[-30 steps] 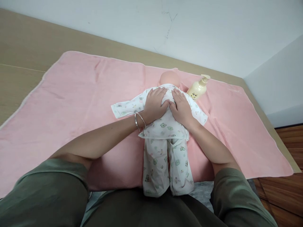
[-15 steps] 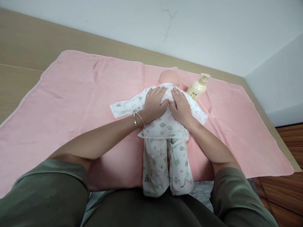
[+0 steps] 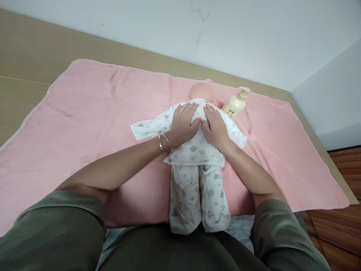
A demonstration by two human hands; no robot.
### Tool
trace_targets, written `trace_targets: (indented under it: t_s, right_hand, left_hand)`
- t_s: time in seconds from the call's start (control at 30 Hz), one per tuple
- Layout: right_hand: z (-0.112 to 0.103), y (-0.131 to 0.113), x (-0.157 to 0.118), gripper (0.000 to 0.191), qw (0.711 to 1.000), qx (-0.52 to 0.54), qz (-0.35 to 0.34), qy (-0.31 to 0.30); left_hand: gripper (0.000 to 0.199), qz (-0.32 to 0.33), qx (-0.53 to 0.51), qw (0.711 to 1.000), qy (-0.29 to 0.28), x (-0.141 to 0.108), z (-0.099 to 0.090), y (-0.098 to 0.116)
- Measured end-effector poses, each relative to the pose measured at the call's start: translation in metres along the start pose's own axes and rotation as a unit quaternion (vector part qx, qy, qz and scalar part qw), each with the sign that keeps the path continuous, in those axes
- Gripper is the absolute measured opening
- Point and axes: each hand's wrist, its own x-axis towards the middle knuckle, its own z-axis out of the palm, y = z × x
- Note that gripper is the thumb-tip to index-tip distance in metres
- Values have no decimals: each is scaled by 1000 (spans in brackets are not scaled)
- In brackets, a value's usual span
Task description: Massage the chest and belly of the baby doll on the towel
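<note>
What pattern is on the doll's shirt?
The shirt is white with small prints, some green; head view.

- Doll's top (image 3: 197, 154), under hands (image 3: 184, 122): thin matt cloth.
- Doll's head (image 3: 201, 91), beyond hands: smooth, plastic-looking.
- Blanket (image 3: 113, 113), around hands: soft-napped cloth, matt.
- Pump bottle (image 3: 236, 104), right of hands: glossy plastic.
- Bangle (image 3: 160, 143), just behind hands: shiny metal.
- Worktop (image 3: 126, 56), beyond hands: smooth, matt.

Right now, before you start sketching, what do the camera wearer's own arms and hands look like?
Loose dark green sleeves end around the elbows; below them the forearms are bare. A silver-coloured bangle circles the wrist of the left hand. The right hand shows no bracelet.
</note>
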Motion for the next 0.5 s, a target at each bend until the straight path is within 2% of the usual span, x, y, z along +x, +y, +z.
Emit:
trace_targets:
  t_s: [0.5]
  right_hand:
    - [0, -1, 0, 58, 1000, -10, -4, 0]
  left_hand:
    - [52, -4, 3, 1000, -2, 0, 0, 1]
